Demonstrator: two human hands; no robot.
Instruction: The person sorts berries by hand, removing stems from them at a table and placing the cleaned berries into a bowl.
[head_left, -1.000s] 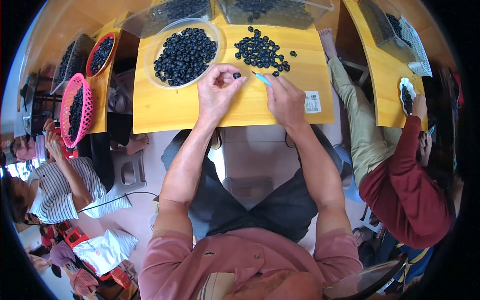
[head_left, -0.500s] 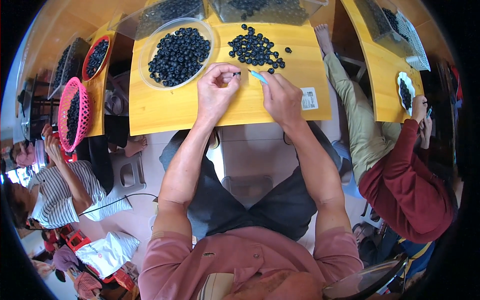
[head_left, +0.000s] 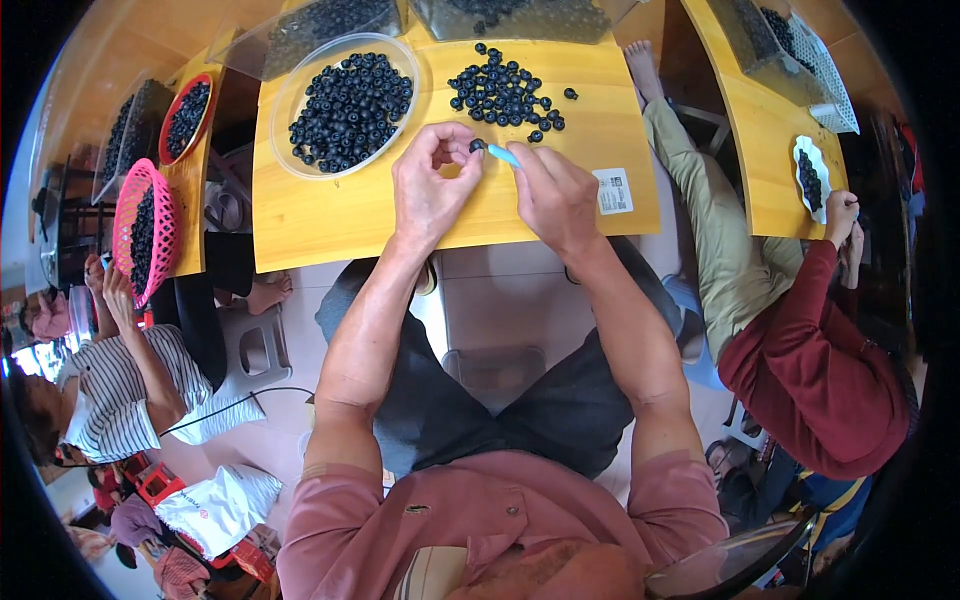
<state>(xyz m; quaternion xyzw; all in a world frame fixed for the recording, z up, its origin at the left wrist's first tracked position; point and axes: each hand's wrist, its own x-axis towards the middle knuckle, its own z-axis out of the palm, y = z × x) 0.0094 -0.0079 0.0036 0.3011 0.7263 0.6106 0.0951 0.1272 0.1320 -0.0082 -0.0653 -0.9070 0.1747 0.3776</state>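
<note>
Between the fingertips of my left hand [head_left: 437, 187] is pinched a small black round bead-like piece [head_left: 477, 146]. My right hand [head_left: 560, 197] closes on a slim tool with a light blue handle [head_left: 503, 155]. The tool's tip meets the black piece or lies right against it; its exact shape is too small to make out. Beyond my left hand stands a clear round tub [head_left: 281, 135] filled with many such pieces. Past my right hand, a loose pile of the pieces [head_left: 497, 88] lies on the yellow wooden table [head_left: 330, 220].
Clear bins [head_left: 520, 30] line the table's far edge. A white label [head_left: 613, 191] sits near its right side. At left, a person in stripes [head_left: 130, 385] works beside a pink basket [head_left: 125, 215]; at right, another person [head_left: 810, 370] works near a white dish [head_left: 824, 208].
The tool has come left so that its tip reaches the black piece; before, a small gap separated them. My view has shifted slightly.
</note>
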